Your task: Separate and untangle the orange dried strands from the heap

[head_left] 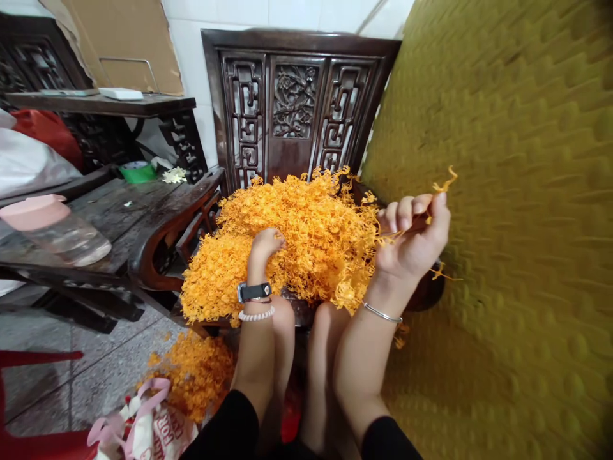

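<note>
A big heap of orange curly, stringy pieces lies on the seat of a dark carved wooden chair in front of my knees. My left hand, with a black watch on the wrist, rests at the heap's near side. Its fingers are curled in against the pieces, and what they hold, if anything, is hidden. Raised to the right of the heap, my right hand pinches a small orange stringy piece between thumb and forefinger. More orange strands show by its palm and curled fingers.
On the left, a dark wooden bench bears a pink-lidded bottle and a green tape roll. Orange pieces lie on the floor beside a printed bag. A yellow-green textured panel stands close on the right.
</note>
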Tool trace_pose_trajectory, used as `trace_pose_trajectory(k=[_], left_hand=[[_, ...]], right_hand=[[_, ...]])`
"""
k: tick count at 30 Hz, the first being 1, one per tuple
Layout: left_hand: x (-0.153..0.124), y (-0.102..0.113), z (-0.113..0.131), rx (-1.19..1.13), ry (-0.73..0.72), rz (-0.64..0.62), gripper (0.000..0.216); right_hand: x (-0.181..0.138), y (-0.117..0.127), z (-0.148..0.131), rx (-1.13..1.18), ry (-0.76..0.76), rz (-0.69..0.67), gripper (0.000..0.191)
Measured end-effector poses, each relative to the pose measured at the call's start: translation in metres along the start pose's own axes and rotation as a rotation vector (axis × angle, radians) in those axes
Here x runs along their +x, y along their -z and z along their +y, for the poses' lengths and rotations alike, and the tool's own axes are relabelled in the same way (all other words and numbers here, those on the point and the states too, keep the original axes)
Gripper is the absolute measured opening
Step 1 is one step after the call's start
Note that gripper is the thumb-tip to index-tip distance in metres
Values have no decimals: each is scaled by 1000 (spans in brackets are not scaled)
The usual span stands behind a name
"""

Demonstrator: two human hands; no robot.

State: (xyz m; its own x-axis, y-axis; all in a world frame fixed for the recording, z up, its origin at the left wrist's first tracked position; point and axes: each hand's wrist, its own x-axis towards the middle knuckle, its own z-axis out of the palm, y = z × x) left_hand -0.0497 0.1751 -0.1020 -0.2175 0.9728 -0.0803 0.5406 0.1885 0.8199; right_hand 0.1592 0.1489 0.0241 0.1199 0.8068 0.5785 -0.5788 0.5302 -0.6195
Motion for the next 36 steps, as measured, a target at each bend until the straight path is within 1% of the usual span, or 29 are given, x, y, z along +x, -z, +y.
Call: trace_pose_trajectory(k=[3, 6, 8, 10, 12, 15, 16, 18, 19, 21, 22, 24, 26, 28, 30, 31, 33, 35, 36], left_hand=[[5, -10, 10, -154, -43, -1, 25], [7, -14, 22, -264, -107, 22, 35], [9, -19, 32, -284, -149, 10, 38], [11, -30, 40, -257, -192, -35, 39], [15, -50, 48, -180, -206, -91, 47], [18, -90, 57, 9, -168, -150, 72], [17, -103, 59, 75, -157, -160, 76], [13, -123, 64, 189, -144, -167, 77], [11, -127, 67, 234, -143, -168, 75], [4, -125, 73, 300, -144, -170, 75], [1, -119, 76, 322, -153, -175, 75], [-8, -98, 79, 343, -207, -204, 77], [-19, -71, 79, 345, -304, -254, 74], [-33, -47, 80, 312, -418, -313, 63], [-46, -30, 83, 139, -567, -377, 56], [-52, -25, 86, 6, -648, -424, 55], [-60, -24, 92, -258, -800, -539, 57], [-64, -31, 98, -377, -899, -610, 65], [-65, -35, 100, -383, -928, -605, 68]], right_hand=[[1, 4, 0, 16, 4, 12, 33], [4, 7, 1, 47, 32, 49, 35], [5, 8, 1, 42, 21, 70, 35], [5, 9, 1, 53, 12, 77, 35], [6, 10, 3, 95, 14, 69, 35], [5, 8, 5, 132, -2, 70, 35], [5, 7, 6, 133, -10, 80, 35], [3, 4, 6, 128, -23, 99, 35], [2, 3, 4, 129, -18, 105, 34], [0, 2, -1, 135, 1, 101, 31], [-2, 2, -4, 140, 14, 91, 29], [-5, 3, -12, 162, 30, 54, 26], [-7, 7, -21, 199, 20, 7, 24], [-7, 12, -27, 261, -15, -19, 23], [-8, 17, -31, 378, -47, 2, 23], [-8, 19, -32, 460, -54, 25, 23], [-10, 21, -34, 637, -78, 80, 22], [-11, 20, -34, 771, -110, 125, 25], [-12, 20, -34, 812, -126, 132, 27]])
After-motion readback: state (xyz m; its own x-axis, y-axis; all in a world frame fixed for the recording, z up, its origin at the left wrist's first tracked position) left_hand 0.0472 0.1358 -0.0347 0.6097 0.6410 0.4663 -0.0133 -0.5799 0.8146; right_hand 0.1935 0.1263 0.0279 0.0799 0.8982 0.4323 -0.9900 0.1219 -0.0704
